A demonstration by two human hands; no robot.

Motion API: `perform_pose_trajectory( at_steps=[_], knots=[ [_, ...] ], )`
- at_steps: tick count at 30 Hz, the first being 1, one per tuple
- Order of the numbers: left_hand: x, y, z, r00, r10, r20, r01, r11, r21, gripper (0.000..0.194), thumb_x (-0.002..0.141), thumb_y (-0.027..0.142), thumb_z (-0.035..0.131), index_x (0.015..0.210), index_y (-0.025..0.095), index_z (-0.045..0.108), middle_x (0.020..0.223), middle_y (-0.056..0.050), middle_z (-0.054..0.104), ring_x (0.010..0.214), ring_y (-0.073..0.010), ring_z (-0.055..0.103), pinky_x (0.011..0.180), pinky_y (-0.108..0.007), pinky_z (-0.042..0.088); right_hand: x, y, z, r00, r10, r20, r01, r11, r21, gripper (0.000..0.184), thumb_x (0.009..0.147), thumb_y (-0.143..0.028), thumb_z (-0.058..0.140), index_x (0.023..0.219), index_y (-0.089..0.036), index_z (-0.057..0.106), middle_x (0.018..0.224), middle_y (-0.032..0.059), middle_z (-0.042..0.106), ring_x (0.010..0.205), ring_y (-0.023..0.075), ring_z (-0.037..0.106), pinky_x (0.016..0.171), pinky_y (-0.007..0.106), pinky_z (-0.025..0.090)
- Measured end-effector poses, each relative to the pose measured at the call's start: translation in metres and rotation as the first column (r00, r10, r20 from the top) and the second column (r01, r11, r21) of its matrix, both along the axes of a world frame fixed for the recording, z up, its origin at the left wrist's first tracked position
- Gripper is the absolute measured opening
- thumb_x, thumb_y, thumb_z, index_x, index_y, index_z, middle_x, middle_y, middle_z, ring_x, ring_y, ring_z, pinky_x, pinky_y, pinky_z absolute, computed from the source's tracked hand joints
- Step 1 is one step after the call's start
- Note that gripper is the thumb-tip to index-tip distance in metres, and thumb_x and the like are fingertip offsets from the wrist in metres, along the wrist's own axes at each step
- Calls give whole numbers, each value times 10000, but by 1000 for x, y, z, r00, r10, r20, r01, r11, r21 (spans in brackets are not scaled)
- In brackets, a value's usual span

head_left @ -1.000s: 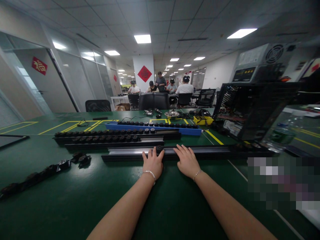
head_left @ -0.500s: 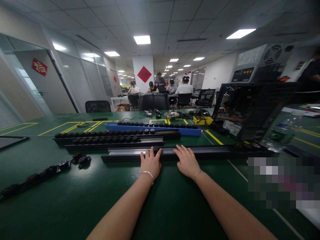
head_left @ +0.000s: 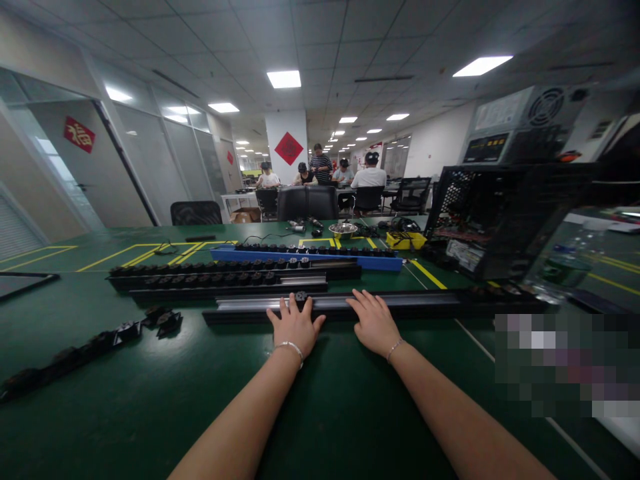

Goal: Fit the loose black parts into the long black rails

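Note:
A long black rail (head_left: 430, 307) with a silvery inner channel lies crosswise in front of me. My left hand (head_left: 295, 328) rests on its near edge with fingers spread, the fingertips beside a small round black part (head_left: 301, 297) sitting in the channel. Farther right, my right hand (head_left: 376, 323) lies flat on the same rail, fingers stretched out and holding nothing. Several dark round parts (head_left: 493, 292) sit at the rail's right end. Behind it are more black rails (head_left: 300, 288) bearing rows of similar round parts, and a blue rail (head_left: 395, 264).
On the green table (head_left: 210, 400), a string of black parts (head_left: 90, 348) lies at left. An open computer case (head_left: 515, 220) with a power supply (head_left: 515, 127) on top stands at right, near a plastic bottle (head_left: 567, 263). Farther back are a metal bowl (head_left: 343, 229) and yellow tray (head_left: 417, 241).
My left hand has shifted slightly left and spread its fingers wider. The small round black part has slid left along the channel with it. My right hand has stayed in place.

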State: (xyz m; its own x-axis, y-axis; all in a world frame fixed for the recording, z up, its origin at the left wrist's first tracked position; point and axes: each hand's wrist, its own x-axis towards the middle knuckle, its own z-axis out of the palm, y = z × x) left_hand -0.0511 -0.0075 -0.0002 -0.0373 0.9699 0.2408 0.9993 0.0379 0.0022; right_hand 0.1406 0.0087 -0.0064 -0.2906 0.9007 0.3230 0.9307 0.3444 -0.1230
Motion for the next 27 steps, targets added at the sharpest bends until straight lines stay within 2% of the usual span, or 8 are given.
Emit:
perform_pose_trajectory(
  at_steps=[11,27],
  knots=[
    [0,-2,7,997,73,-38,-74,997,-26,637,853,626,254,1391,310,378,1455,-184,357,1322,-428,299,993,-684,187,0,0,1,1000,-3,-2,3,1000,-13,596,713,-106,441,1299,-193,506,1465,71,369,1351,236,278,1107,438,157],
    [-18,-3,17,985,166,-44,-169,983,-76,626,858,598,261,1387,290,391,1432,-197,388,1314,-434,311,990,-683,194,1,1,0,1000,5,5,-5,1000,-12,594,716,-122,444,1305,-184,504,1468,71,363,1356,238,273,1108,433,166]
  ],
)
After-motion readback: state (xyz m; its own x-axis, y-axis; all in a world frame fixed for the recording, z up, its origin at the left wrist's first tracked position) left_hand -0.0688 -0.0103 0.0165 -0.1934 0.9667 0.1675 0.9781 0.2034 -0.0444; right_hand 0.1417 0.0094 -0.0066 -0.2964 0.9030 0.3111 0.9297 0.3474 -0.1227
